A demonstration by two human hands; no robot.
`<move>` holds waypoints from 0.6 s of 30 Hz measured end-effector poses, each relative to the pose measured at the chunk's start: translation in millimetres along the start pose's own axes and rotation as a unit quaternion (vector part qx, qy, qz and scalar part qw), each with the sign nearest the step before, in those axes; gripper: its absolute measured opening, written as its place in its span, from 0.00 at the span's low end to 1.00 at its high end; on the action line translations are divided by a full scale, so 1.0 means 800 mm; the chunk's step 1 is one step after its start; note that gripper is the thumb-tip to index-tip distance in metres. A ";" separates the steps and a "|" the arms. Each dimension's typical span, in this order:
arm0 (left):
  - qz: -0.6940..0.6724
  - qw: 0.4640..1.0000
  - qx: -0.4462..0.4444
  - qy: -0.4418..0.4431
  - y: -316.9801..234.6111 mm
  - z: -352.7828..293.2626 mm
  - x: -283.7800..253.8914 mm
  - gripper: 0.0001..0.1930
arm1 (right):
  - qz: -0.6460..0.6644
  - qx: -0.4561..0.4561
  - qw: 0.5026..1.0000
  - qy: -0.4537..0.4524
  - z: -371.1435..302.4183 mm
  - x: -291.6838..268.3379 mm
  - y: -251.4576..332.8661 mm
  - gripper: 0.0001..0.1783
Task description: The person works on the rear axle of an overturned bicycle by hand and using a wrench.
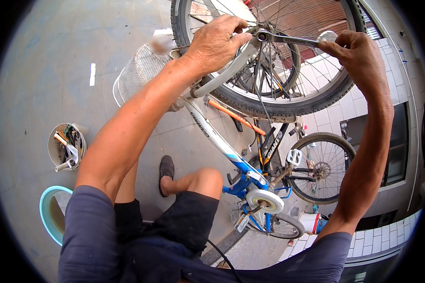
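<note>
My right hand (356,54) is closed around the handle of a metal wrench (295,40). The wrench's ring end surrounds the axle nut (262,36) at the end of the pale fork (243,57). Close beside that nut, my left hand (219,42) has curled fingers and its thumb points toward the fork end. What those fingers grip is hidden. The spoked bicycle wheel (288,107) stands behind both hands. It belongs to a white and blue bicycle (212,132), whose frame runs down toward my knees.
A white wire basket (134,75) lies left of the fork. On the left floor are a bucket of tools (82,141) and a turquoise basin (45,214) with murky liquid. A black and orange bicycle (274,148) stands behind at the right, near a tiled wall (349,106).
</note>
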State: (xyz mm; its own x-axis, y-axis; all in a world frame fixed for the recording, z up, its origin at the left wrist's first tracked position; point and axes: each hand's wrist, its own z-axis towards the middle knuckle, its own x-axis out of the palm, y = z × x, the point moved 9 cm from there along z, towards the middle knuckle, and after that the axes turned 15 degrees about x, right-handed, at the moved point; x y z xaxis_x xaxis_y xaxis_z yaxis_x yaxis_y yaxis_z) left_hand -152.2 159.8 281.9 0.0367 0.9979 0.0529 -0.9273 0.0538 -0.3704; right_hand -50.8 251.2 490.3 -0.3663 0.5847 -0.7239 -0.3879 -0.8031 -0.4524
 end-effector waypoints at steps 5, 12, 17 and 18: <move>-0.136 0.988 -0.048 0.056 0.013 0.007 0.024 0.14 | 0.043 -0.049 0.997 -0.031 0.001 -0.010 0.006 0.15; -0.168 0.984 -0.043 0.029 0.018 0.009 0.029 0.13 | -0.030 -0.044 0.998 -0.013 0.000 -0.008 0.012 0.11; -0.201 0.973 -0.109 0.011 0.029 -0.002 0.034 0.11 | 0.062 -0.119 0.989 -0.061 -0.017 -0.020 0.023 0.09; -0.202 0.973 -0.109 0.009 0.028 -0.001 0.034 0.11 | 0.072 -0.131 0.987 -0.065 -0.020 -0.020 0.026 0.09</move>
State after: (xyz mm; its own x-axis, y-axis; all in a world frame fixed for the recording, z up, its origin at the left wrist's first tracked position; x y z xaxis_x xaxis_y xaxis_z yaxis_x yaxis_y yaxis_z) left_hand -171.5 188.3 274.0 0.3897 0.8946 0.2188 -0.7352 0.4453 -0.5111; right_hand -39.2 223.1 484.2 -0.5142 0.4586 -0.7247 -0.0980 -0.8709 -0.4816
